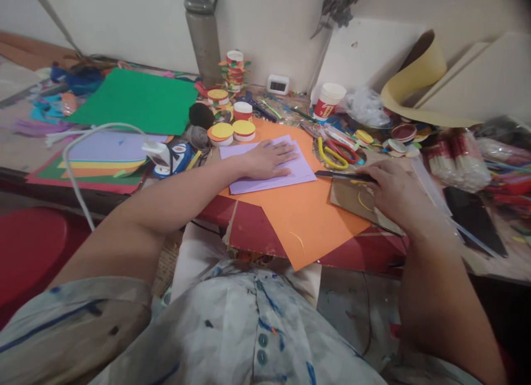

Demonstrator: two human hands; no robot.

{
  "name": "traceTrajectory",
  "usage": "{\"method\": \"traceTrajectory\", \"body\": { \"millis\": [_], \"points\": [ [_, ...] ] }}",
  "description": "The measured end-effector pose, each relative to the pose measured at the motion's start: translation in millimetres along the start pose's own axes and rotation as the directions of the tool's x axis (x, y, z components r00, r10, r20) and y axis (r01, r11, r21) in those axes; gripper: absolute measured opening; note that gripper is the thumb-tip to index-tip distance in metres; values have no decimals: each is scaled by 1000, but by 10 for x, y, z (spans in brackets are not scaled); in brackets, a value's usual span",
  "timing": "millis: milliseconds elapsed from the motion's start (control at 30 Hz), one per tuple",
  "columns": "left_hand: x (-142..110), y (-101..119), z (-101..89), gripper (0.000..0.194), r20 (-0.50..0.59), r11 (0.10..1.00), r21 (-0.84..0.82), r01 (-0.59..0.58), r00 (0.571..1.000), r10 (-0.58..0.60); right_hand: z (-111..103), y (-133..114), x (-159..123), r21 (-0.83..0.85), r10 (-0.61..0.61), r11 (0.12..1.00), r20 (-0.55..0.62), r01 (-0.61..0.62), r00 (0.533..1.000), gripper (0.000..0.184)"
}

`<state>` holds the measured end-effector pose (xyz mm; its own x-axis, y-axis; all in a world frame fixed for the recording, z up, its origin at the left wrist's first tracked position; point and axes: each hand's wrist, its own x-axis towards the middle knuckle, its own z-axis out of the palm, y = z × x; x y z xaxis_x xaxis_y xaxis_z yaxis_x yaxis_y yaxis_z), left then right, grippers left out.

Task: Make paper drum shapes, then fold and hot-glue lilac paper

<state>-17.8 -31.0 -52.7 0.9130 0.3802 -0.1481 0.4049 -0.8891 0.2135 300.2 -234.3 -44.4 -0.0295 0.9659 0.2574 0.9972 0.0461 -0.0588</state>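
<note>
My left hand [271, 159] lies flat, fingers stretched out, on a folded or stacked sheet of purple paper [305, 172]. Beneath that paper spreads a large orange sheet [302, 219], one corner hanging past the table's front edge. My right hand [392, 194] is closed around a slim black knife-like tool [340, 175], whose far end reaches close to the right edge of the purple paper. Under this hand is a brown cardboard piece [348, 199] with a thin yellow strip on it. Yellow-handled scissors [332, 155] and a red-handled pair [345, 150] lie just beyond the tool.
Yellow-topped round pieces [244, 129], a paper cup [329, 101] and a small clock [277, 84] stand at the back. A green sheet [135, 100], coloured papers [108, 152] and a white cable [72, 169] lie left. A black phone-like slab [475, 219] lies right.
</note>
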Motion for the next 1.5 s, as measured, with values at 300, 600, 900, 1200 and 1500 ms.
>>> {"method": "traceTrajectory", "body": {
  "millis": [300,600,900,1200,1500],
  "points": [
    [0,3,-8,86,8,1000,16,5,1000,-6,0,25,-28,-5,0,1000,-27,-1,1000,40],
    [3,5,-5,86,7,1000,16,9,1000,-9,27,36,-28,-11,-8,1000,-30,8,1000,39],
    [4,-2,3,87,-4,1000,3,-2,1000,2,-15,12,-39,19,-4,1000,-18,4,1000,42],
    [7,7,-7,86,1,1000,21,2,1000,-2,0,-1,-37,28,-26,999,-20,27,999,38],
    [-12,12,-34,88,19,1000,23,-1,1000,1,19,-57,7,91,-41,995,19,39,999,39]
  ]
}}
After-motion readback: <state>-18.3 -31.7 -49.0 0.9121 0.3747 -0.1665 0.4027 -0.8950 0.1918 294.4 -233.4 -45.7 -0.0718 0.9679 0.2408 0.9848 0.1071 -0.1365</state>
